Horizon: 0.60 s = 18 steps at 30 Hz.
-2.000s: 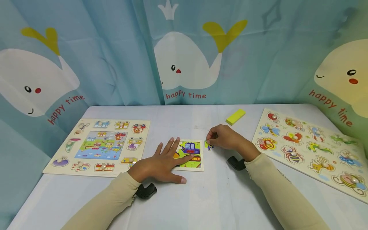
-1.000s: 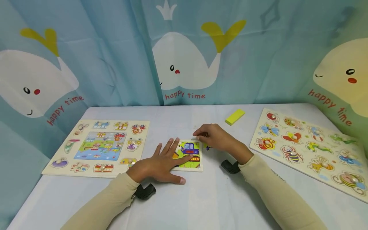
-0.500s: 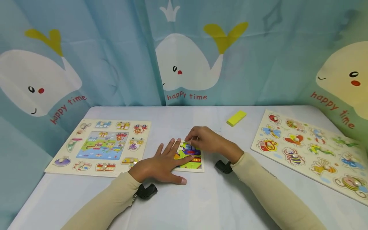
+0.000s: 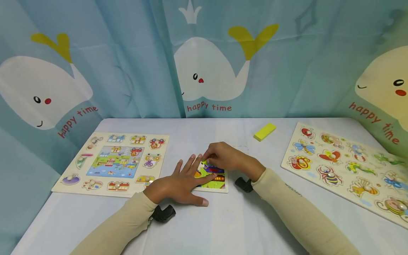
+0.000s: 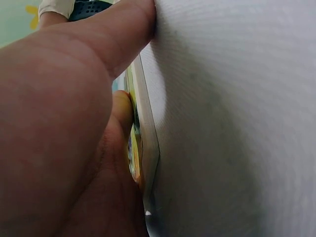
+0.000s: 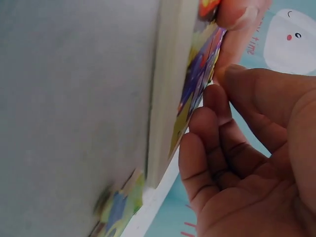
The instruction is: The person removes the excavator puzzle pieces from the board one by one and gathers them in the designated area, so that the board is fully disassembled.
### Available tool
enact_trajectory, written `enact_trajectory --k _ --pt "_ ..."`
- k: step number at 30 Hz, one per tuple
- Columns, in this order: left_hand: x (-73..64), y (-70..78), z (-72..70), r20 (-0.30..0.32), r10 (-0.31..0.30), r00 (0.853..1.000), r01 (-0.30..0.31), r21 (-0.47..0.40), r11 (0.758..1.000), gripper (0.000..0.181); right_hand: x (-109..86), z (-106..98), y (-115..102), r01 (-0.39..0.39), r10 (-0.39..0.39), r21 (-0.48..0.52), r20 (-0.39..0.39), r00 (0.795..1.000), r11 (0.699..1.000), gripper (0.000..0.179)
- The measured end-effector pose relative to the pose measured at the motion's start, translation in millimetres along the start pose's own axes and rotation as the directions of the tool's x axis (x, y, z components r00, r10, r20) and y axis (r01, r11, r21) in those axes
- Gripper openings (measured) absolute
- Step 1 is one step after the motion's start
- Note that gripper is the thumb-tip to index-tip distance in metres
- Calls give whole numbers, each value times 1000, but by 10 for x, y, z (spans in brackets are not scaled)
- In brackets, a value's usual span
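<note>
A small jigsaw board (image 4: 220, 182) with a picture of a purple vehicle on green lies mid-table. My left hand (image 4: 173, 186) rests over its left side, fingers spread, one finger reaching across the picture. In the left wrist view, the thumb touches the tablecloth beside the board's edge (image 5: 146, 106). At the board's upper edge, my right hand (image 4: 227, 156) pinches a green jigsaw piece (image 4: 204, 164) between thumb and forefinger; the fingers cover much of it. Another jigsaw piece (image 6: 123, 205) lies on the cloth beside the board's corner in the right wrist view.
On the left lies a knobbed puzzle board (image 4: 149, 141) with vehicles and toys around a town scene. A larger insect knob puzzle (image 4: 313, 159) lies on the right. A yellow block (image 4: 264, 132) sits towards the back, before a blue whale-print curtain (image 4: 127, 71).
My right hand has let go of a jigsaw piece right of the board, moved left over the board's upper edge and pinched another piece there. My left hand has stayed put.
</note>
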<state>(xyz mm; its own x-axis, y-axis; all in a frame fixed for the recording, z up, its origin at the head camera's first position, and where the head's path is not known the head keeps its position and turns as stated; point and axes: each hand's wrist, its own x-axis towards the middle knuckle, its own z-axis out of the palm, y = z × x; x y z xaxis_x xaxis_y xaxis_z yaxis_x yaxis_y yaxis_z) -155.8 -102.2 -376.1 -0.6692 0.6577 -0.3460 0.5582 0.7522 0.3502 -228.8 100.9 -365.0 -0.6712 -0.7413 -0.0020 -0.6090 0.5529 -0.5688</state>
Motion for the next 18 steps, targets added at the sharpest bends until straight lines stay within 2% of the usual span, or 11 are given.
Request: enact_trajectory --k 6,18 --pt "-8 2 -6 3 -8 1000 8 -4 1000 78 26 17 -41 -15 17 -43 29 999 999 15" --pt "-8 5 2 -6 -4 1000 4 16 1000 77 2 50 -66 -14 16 -95 21 1000 995 10"
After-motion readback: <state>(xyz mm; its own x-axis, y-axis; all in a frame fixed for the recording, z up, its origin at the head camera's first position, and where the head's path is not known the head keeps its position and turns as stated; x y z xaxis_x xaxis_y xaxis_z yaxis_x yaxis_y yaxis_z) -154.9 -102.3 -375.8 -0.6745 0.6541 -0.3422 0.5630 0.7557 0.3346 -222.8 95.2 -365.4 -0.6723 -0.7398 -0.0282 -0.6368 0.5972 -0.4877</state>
